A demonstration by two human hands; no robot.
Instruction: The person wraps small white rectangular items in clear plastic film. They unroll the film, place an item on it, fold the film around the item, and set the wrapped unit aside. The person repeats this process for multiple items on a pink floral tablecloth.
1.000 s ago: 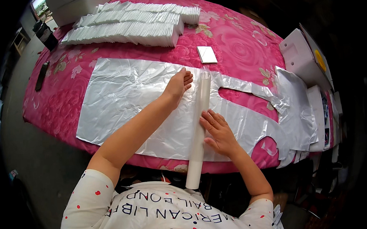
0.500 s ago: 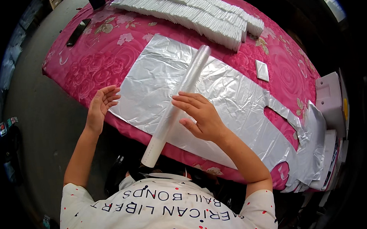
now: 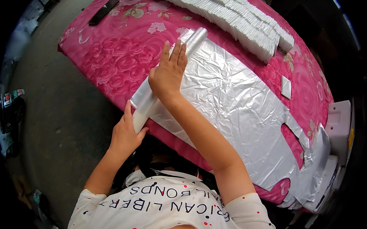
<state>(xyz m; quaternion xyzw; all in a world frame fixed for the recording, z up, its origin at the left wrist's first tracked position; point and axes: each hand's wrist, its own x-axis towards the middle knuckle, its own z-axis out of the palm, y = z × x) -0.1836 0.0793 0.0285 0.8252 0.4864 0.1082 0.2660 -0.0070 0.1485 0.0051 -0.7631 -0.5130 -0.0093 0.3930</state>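
Note:
A long, pale translucent tube [image 3: 197, 36] lies across the left end of a flat silvery plastic T-shirt bag [image 3: 231, 96]. My left hand [image 3: 125, 134] holds the tube's near end, which juts past the table edge, with thumb and forefinger on either side of it. Laid flat on the upper half of the tube is my right hand [image 3: 168, 76], fingers stretched out. Its palm hides the tube's middle. A strip of the bag shows to the left of the tube. At the right end of the bag are its cut-out handles.
A pink floral cloth [image 3: 117, 64] covers the table. Long rows of folded white packets [image 3: 237, 21] stand at the back. One small silvery packet [image 3: 286, 87] lies at the right, a dark phone [image 3: 103, 12] at the far left. A pale bin [image 3: 338, 119] adjoins the right edge.
The tube has moved to the left end of the bag. My left hand has come in and taken its near end; my right hand has moved up and left onto it.

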